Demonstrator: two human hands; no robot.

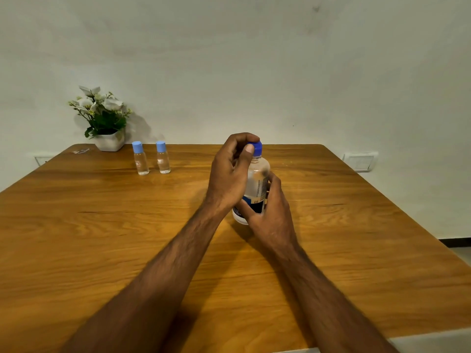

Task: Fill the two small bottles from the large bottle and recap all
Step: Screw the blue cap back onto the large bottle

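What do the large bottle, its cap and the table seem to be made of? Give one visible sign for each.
Large bottle: probably clear plastic; you see through its glossy wall above a printed label.
Cap: likely opaque blue plastic, smooth, gripped by the left hand.
Table: wood or wood-look laminate; grain lines under a soft sheen.

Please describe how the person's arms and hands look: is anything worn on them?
Both forearms are bare and hairy, with no sleeves in view. The left hand and the right hand carry no gloves, rings, watch or bracelet that I can see.
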